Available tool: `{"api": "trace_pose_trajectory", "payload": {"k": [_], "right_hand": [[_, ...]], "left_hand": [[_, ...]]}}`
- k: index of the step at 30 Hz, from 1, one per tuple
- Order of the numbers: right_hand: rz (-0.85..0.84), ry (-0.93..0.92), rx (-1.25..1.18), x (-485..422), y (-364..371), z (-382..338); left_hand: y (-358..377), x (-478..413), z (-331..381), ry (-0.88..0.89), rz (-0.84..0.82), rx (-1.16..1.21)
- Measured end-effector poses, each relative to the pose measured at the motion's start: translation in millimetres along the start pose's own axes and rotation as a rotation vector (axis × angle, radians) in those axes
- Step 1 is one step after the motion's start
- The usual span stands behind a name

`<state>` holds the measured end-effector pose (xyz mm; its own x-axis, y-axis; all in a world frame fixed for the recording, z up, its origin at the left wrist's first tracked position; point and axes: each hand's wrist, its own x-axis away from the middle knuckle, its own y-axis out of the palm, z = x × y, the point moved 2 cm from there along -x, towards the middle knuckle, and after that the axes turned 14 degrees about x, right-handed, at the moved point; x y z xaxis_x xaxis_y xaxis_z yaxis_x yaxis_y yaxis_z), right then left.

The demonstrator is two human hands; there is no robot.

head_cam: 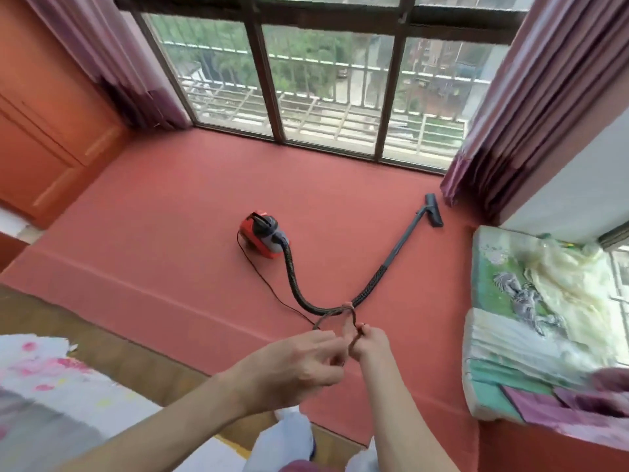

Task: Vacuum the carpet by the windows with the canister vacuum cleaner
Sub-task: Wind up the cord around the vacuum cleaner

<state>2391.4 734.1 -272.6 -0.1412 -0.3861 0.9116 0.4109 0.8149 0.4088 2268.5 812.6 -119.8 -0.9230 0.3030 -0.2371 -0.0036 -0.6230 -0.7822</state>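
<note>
A red and grey canister vacuum (pixel 262 238) sits on the red carpet (pixel 177 206) below the windows. Its black ribbed hose (pixel 299 294) curves toward me and joins a grey wand (pixel 405 240), which ends in a floor nozzle (pixel 434 211) near the right curtain. A thin black power cord (pixel 272 287) trails from the canister to my hands. My left hand (pixel 299 359) pinches the cord, and my right hand (pixel 371 344) grips a loop of it, raised in front of me above the carpet's step edge.
Tall windows (pixel 326 90) with dark frames line the far side, with purple curtains (pixel 531 107) at both ends. An orange cabinet (pixel 44 124) stands on the left. A padded bench with patterned cushions (pixel 531 321) runs along the right. Wooden floor (pixel 129 349) lies below the carpeted step.
</note>
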Motion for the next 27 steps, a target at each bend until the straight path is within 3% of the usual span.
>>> {"api": "trace_pose_trajectory", "payload": {"k": [4,6,9,12,14,16,19,22,24,27], "right_hand": [[0.167,0.044,0.030,-13,27,29],[0.122,0.038,-0.025,-15,38,39],[0.030,0.015,-0.015,3,64,63],[-0.066,-0.093,0.258,26,83,97],[-0.094,-0.208,0.455,43,89,118],[-0.084,-0.341,0.641,64,91,141],[-0.051,-0.513,0.947,91,84,167],[-0.085,-0.628,1.110,110,84,177],[-0.101,-0.701,1.183,121,92,178],[-0.134,-0.829,1.252,138,106,175]], "left_hand": [[-34,57,-32,-0.052,0.148,-0.084],[-44,87,-52,-0.170,0.363,0.005],[-52,137,-92,-0.508,0.809,0.158],[-37,180,-128,-0.938,1.177,0.324],[-11,202,-148,-1.269,1.291,0.509],[17,211,-157,-1.452,1.334,0.781],[50,193,-158,-1.515,1.417,1.354],[65,154,-154,-1.454,1.446,1.963],[60,128,-156,-1.336,1.384,2.257],[42,94,-167,-1.057,1.300,2.492]]}}
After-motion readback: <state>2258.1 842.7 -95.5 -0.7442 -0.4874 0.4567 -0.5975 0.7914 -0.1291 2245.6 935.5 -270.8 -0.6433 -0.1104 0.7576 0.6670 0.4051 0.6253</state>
